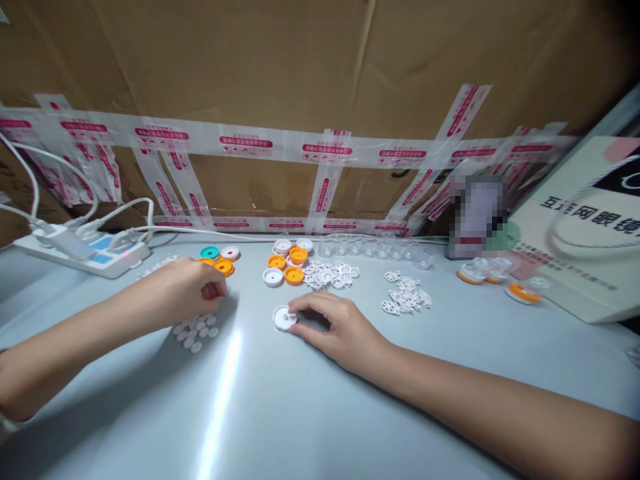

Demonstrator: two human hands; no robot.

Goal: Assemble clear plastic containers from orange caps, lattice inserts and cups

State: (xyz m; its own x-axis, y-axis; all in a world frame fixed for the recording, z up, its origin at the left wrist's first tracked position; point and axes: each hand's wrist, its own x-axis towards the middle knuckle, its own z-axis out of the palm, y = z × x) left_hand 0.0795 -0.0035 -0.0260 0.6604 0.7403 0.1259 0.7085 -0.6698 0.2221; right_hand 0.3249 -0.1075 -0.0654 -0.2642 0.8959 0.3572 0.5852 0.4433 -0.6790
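Your left hand (187, 290) sits at 10 o'clock, fingers curled shut with the thumb against the fingertips. It is right over the small white discs (196, 331); I cannot tell if one is in the pinch.

Your right hand (343, 330) is near the centre. Index and thumb tips lightly pinch the rim of the white cap (283, 318) and the other fingers are loosely spread. The cap lies flat on the table (280, 400), hollow side up, and looks empty.

Progress, as a judgement: early.
- At 2 o'clock, a few put-together pieces (473, 273) with orange bases and clear tops look done.
- Nearly everything else is loose.
- At 12 o'clock are the spare caps (286, 265), orange and white.
- Just right of them is a heap of white wheels (330, 275).
- Toward 1 o'clock is a second heap (406, 298).
- Behind them, a row of clear cups (375, 248) is unused.
- The cap in hand shows no disc, wheel or cup on it, so this piece is barely started.

The power strip (85, 252) at 10 o'clock, far edge, is well apart from the work.
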